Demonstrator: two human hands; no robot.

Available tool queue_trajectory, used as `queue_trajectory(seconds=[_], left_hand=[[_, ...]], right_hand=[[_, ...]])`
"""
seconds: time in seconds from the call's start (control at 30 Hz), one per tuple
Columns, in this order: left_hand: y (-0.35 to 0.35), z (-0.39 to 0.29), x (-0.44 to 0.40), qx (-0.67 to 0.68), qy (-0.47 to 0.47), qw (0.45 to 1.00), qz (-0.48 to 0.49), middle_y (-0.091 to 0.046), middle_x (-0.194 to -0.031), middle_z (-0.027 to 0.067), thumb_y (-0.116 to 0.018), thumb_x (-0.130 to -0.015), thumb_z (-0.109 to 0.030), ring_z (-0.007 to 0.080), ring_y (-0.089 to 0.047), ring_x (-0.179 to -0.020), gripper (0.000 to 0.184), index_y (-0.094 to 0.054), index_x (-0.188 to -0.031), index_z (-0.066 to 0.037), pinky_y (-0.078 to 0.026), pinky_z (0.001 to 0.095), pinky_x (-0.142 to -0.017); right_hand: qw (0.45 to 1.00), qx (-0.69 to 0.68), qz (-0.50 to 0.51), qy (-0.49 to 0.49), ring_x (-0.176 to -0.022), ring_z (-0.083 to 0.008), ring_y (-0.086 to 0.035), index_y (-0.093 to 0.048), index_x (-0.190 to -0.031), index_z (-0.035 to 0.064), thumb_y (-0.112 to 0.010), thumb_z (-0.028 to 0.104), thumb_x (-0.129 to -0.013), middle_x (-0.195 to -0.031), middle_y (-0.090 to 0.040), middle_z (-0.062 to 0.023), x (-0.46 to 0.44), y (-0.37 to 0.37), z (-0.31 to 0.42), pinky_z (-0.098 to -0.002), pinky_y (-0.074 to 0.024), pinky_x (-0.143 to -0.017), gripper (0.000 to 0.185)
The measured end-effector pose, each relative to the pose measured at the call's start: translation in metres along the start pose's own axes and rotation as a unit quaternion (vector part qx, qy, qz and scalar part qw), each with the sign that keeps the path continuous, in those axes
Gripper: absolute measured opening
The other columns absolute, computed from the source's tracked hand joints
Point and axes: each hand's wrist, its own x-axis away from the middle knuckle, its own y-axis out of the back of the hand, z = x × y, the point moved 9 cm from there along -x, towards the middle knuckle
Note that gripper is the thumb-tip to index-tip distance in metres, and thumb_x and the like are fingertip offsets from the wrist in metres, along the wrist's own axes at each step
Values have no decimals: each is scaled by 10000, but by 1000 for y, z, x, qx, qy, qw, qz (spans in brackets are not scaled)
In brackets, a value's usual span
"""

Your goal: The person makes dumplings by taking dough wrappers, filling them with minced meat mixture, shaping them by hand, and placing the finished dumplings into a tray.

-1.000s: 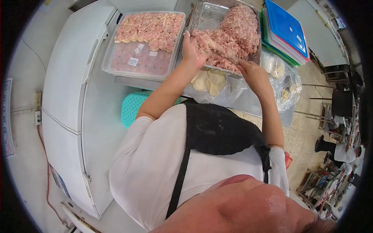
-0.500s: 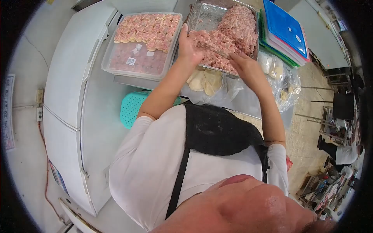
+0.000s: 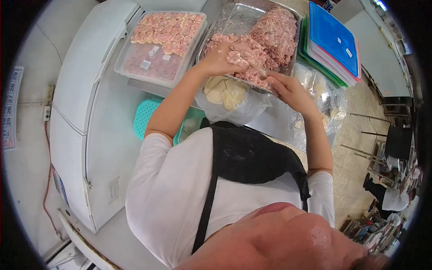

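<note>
My left hand (image 3: 220, 58) is cupped over the near left part of a metal tray (image 3: 201, 53), fingers curled round a dumpling with pink minced-meat filling (image 3: 237, 58). My right hand (image 3: 288, 87) grips the end of a thin, flat spreading tool (image 3: 258, 69), its tip pointing at the filling. A large mound of minced meat (image 3: 275, 33) fills the tray's right side, with a looser layer beneath my hands. Pale round dough wrappers (image 3: 225, 92) lie on plastic just in front of the tray.
Left of the tray, rows of filled dumplings (image 3: 168, 29) top a lidded plastic container (image 3: 180, 74). Stacked coloured lids (image 3: 332, 33) and bagged wrappers (image 3: 330, 108) stand to the right. A turquoise perforated basket (image 3: 146, 118) sits lower left beside a white refrigerator (image 3: 85, 90).
My left hand has turned and come lower, with the filling now showing in its fingers. My right hand has drawn slightly down, and the tool's tip now stands clear of the tray's meat.
</note>
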Motion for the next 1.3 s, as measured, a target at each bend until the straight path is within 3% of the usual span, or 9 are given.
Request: queue_trajectory(seconds=[0.13,0.23,0.43,0.6,0.73,0.93,1.03,1.13,1.3], left_hand=[[-22,15,5,-21,-50,997,57,-657,-1072,137,-776,-691,-209,290,-606,-1031,459,-649,-1111,-75,-452,358,-933],[-28,37,18,-109,0,994,-13,-662,-1064,134,-788,-673,-217,281,-620,-992,479,-655,-1108,-66,-470,353,-899],[-24,114,36,60,315,943,-85,-641,-1115,122,-788,-712,-220,212,-592,-1049,509,-616,-1151,-27,-462,321,-893],[-20,96,41,-17,295,952,-78,-625,-1148,175,-780,-701,-309,245,-584,-1081,667,-547,-1246,-1,-451,340,-914],[-5,89,41,8,220,971,-92,-573,-1233,186,-770,-710,-359,297,-549,-1139,714,-507,-1285,-27,-428,351,-953],[10,-2,14,-66,40,996,-53,-582,-1234,122,-765,-710,-362,304,-548,-1134,613,-558,-1252,-166,-433,347,-937],[-11,28,5,-10,142,988,53,-613,-1179,105,-760,-703,-387,314,-554,-1108,535,-609,-1168,-170,-432,350,-931],[-2,38,-7,-127,37,991,26,-639,-1106,124,-752,-694,-430,307,-588,-1034,472,-659,-1058,-144,-458,364,-893],[11,91,-4,-126,129,984,-4,-637,-1129,152,-759,-718,-419,296,-580,-1080,573,-617,-1117,-32,-442,358,-935]], right_hand=[[996,31,32,74,-693,-157,-579,-595,-1170,5,-561,260,-938,-775,-637,-119,-19,-11,-32,-315,-472,-678,346],[990,60,20,123,-737,-206,-625,-616,-1157,34,-578,251,-921,-835,-668,-137,-44,-7,-68,-343,-489,-699,323],[914,281,-186,228,-798,-320,-644,-611,-1168,154,-588,212,-876,-887,-665,-132,-26,8,-13,-426,-516,-690,298],[879,454,-116,89,-792,-341,-653,-570,-1162,178,-541,215,-877,-929,-652,-169,-52,-10,-71,-436,-524,-676,288],[914,405,-36,9,-888,-364,-644,-643,-1073,91,-508,262,-900,-945,-664,-186,-36,16,-81,-452,-505,-733,279],[987,40,-123,99,-929,-316,-647,-635,-1146,69,-565,293,-920,-1039,-655,-206,2,46,-34,-349,-481,-833,326],[988,63,-90,104,-930,-278,-651,-641,-1128,59,-592,271,-910,-1032,-664,-183,-3,12,-5,-335,-478,-829,309],[979,101,-90,155,-905,-303,-649,-638,-1130,60,-577,261,-916,-1031,-664,-167,-19,4,-1,-343,-489,-805,300],[910,269,-286,136,-864,-367,-629,-601,-1148,92,-569,247,-907,-989,-656,-155,-1,10,46,-441,-504,-689,289]])
